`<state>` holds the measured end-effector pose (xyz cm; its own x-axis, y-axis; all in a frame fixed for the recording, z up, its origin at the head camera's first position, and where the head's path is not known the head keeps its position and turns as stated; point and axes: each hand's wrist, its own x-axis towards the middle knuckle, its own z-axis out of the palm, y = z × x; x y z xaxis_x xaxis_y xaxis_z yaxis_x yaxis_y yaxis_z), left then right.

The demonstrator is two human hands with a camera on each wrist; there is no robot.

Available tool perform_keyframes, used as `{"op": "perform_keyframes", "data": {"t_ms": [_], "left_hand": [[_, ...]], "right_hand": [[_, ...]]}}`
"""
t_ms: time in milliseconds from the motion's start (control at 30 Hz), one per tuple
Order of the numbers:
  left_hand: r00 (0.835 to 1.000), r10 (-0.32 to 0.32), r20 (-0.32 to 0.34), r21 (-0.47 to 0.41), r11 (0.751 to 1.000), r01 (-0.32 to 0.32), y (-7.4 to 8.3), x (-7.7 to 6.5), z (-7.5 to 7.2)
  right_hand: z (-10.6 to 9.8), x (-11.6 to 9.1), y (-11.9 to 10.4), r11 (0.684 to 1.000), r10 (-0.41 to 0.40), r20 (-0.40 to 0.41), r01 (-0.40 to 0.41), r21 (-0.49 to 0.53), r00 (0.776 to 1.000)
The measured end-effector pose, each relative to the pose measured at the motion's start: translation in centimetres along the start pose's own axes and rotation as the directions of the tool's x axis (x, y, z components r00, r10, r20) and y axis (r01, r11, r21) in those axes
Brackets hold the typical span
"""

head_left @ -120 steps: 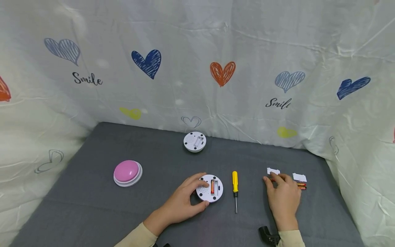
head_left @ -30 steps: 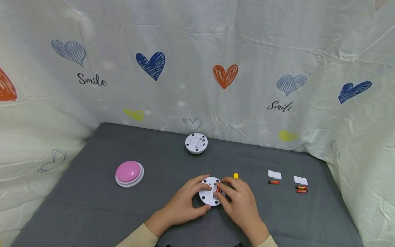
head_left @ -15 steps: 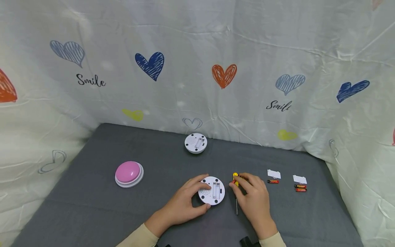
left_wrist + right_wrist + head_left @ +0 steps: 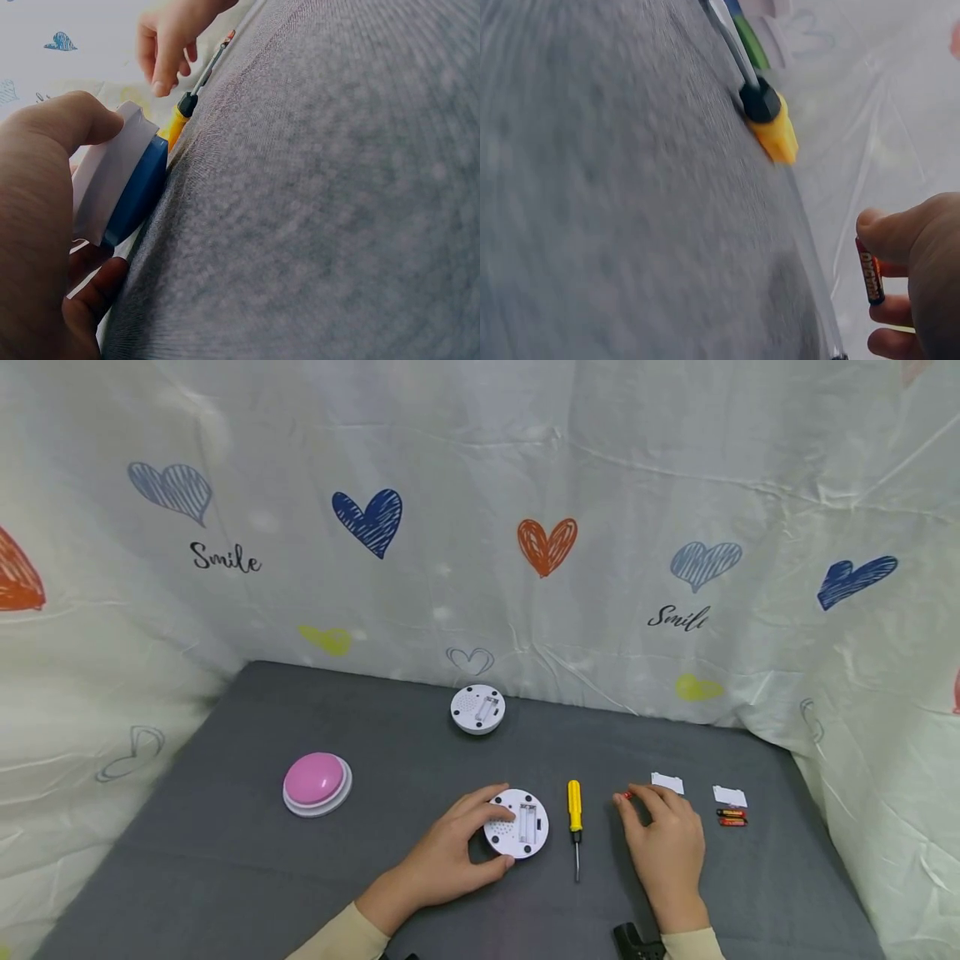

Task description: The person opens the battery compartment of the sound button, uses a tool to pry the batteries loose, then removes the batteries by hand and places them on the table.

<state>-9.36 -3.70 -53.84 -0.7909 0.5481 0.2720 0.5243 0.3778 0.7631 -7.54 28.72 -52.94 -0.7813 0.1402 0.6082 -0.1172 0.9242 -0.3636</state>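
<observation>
With thumb and fingers round its rim, my left hand (image 4: 444,850) holds a white round buzzer button (image 4: 516,838) upside down. Its battery compartment (image 4: 528,823) is uncovered and shows no battery. The left wrist view shows the buzzer's blue dome (image 4: 141,187) facing the cloth. My right hand (image 4: 669,847) pinches a small red-and-black battery (image 4: 870,271) between thumb and fingers, just in front of a white battery cover (image 4: 667,783). The hand hides the spot below that cover. Between the hands lies a yellow-handled screwdriver (image 4: 575,806).
Farther right, another white cover (image 4: 730,797) lies above two batteries (image 4: 732,817). A second upturned buzzer (image 4: 477,710) with an uncovered compartment sits at the back. To the left stands a pink-domed buzzer (image 4: 315,779). A white printed curtain (image 4: 450,602) borders the grey cloth (image 4: 420,743).
The battery that sat in the compartment four seconds ago is out. My right hand has carried a battery from the buzzer over the screwdriver to the right. The left hand keeps its grip.
</observation>
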Motion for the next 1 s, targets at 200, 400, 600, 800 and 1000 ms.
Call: {"op": "perform_keyframes", "data": {"t_ms": [200, 400, 600, 800, 1000], "left_hand": [[1.0, -0.012, 0.002, -0.007, 1.0, 0.012, 0.0, 0.0, 0.2], [1.0, 0.0, -0.011, -0.01, 1.0, 0.0, -0.1, -0.1, 0.2], [1.0, -0.003, -0.005, -0.014, 1.0, 0.003, 0.0, -0.1, 0.1], [1.0, 0.0, -0.005, -0.002, 1.0, 0.0, 0.0, -0.1, 0.2], [1.0, -0.005, 0.003, -0.008, 1.0, 0.005, 0.0, -0.1, 0.1]], "right_hand": [[-0.8, -0.4, 1.3, 0.996, 0.082, 0.008, -0.082, -0.043, 0.997], [-1.6, -0.7, 2.1, 0.984, 0.156, 0.006, -0.154, -0.086, 0.988], [-1.9, -0.8, 2.4, 0.97, 0.219, 0.024, -0.215, -0.11, 0.975], [-1.9, -1.0, 2.5, 0.964, 0.242, 0.038, -0.236, -0.123, 0.97], [-1.8, -1.1, 2.6, 0.959, 0.255, 0.052, -0.245, -0.143, 0.966]]}}
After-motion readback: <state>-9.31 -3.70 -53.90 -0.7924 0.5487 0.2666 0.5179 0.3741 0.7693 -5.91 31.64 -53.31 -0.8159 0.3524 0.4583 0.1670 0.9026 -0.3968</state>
